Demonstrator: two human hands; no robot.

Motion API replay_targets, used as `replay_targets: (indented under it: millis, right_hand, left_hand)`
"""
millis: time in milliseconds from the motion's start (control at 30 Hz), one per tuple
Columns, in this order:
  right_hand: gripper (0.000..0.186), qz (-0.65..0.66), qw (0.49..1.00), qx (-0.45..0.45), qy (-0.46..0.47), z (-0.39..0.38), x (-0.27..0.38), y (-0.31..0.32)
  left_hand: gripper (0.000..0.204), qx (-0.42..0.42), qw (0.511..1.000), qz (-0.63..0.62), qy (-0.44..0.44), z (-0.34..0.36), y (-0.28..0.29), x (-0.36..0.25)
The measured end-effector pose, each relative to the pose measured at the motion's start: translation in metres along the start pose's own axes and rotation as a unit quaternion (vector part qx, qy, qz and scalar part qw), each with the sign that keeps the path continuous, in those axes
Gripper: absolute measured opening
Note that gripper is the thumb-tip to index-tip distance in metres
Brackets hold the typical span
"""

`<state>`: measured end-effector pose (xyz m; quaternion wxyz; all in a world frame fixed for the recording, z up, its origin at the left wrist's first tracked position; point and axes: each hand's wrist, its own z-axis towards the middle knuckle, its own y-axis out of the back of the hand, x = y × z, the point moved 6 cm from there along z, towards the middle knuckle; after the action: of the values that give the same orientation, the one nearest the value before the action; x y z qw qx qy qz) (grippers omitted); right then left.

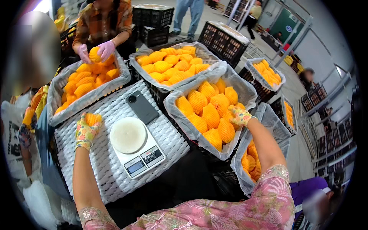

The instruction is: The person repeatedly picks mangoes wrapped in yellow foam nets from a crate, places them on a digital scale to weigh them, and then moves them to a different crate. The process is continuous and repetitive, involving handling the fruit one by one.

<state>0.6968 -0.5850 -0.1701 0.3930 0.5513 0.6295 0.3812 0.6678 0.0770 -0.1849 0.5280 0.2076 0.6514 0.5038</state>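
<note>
My left hand, in a flowered glove, is closed around a fruit in a yellow foam net over the white padded surface. Next to it stands a white kitchen scale with a round plate that bears nothing. My right hand, gloved alike, reaches into a lined crate of net-wrapped fruits. Its fingers curl against a netted fruit at the crate's right side, partly hiding it.
A dark phone lies behind the scale. More fruit fills crates at the back left, back middle and right. Across from me, a co-worker's pink-gloved hands hold a netted fruit. Black crates stand behind.
</note>
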Motion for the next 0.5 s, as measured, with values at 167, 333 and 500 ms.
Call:
replay_targets:
  millis: [167,333,500]
  right_hand:
    - [0.052,0.196,0.945,-0.253,0.068,0.003,0.023,0.046]
    - [0.04,0.239,0.908,-0.297,0.172,-0.019,0.129,0.081]
    - [0.038,0.274,0.847,-0.288,0.352,-0.029,0.25,0.097]
  left_hand:
    - [0.075,-0.041,0.995,0.008,-0.088,-0.009,0.007,-0.018]
    - [0.08,0.016,0.949,-0.205,-0.239,-0.061,0.003,-0.081]
    - [0.094,0.109,0.941,-0.18,-0.266,-0.088,-0.017,-0.113]
